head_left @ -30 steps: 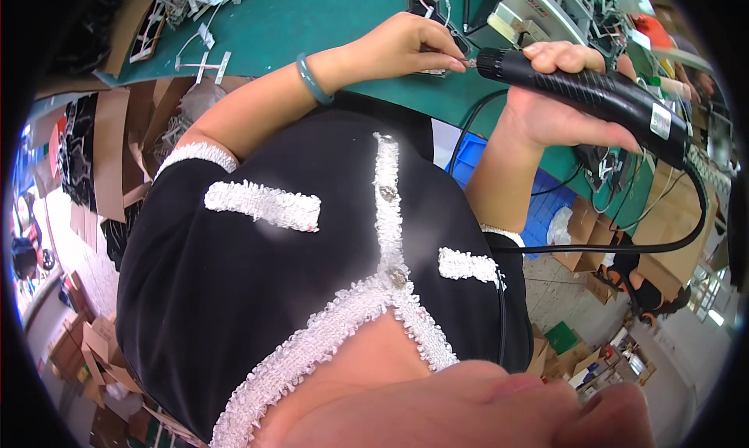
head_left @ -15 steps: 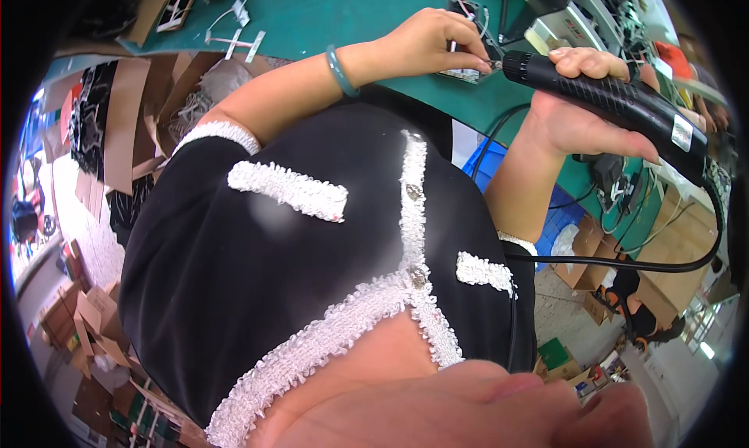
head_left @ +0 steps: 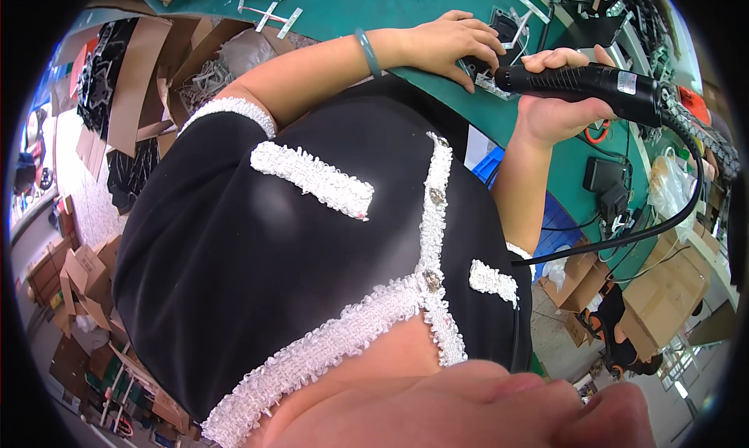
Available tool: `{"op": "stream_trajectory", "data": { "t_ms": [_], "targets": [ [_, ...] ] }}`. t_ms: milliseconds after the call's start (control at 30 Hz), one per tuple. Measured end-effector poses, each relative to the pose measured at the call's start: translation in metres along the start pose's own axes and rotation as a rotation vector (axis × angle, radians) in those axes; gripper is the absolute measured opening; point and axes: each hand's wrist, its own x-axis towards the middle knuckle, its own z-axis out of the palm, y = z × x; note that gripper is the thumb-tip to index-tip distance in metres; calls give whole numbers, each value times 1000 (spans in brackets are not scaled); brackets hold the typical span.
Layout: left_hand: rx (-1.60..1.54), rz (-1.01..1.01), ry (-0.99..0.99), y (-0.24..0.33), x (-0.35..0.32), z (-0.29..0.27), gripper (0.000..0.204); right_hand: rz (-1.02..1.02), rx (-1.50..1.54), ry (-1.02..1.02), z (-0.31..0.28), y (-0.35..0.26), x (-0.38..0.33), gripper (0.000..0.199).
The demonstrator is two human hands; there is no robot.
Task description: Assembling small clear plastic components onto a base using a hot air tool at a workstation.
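My right hand (head_left: 566, 85) is wrapped round a black corded electric screwdriver (head_left: 581, 83), its nose pointing left at a small black-and-metal assembly (head_left: 488, 77) on the green workbench. My left hand (head_left: 452, 46), with a bluish bangle at its wrist, lies over that assembly. Its thumb and bent fingers straddle the near part and appear to hold it. The bit's tip is hidden by the fingers and the assembly, so contact with a screw cannot be made out.
White strips with thin wires (head_left: 269, 17) lie on the green bench (head_left: 351, 7). A black power adapter (head_left: 605, 175) and cables lie to the right. Cardboard boxes (head_left: 659, 300) stand at the right, and open boxes of parts (head_left: 207, 89) at the left.
My left fingers have gone from a pinch at the screwdriver's tip to a spread over the assembly. The screwdriver is nearer level, its nose at the assembly. The whole view has shifted.
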Motion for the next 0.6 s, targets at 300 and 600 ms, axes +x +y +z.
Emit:
{"op": "stream_trajectory", "data": {
  "t_ms": [300, 600],
  "targets": [
    [-17, -22, -29, -4, -3, -5, 50, 19, -3, -32, 8, 8, -4, 89],
    [12, -63, -118, 1, -2, -13, 62, -13, -95, -211, 17, 4, -12, 92]
  ]
}}
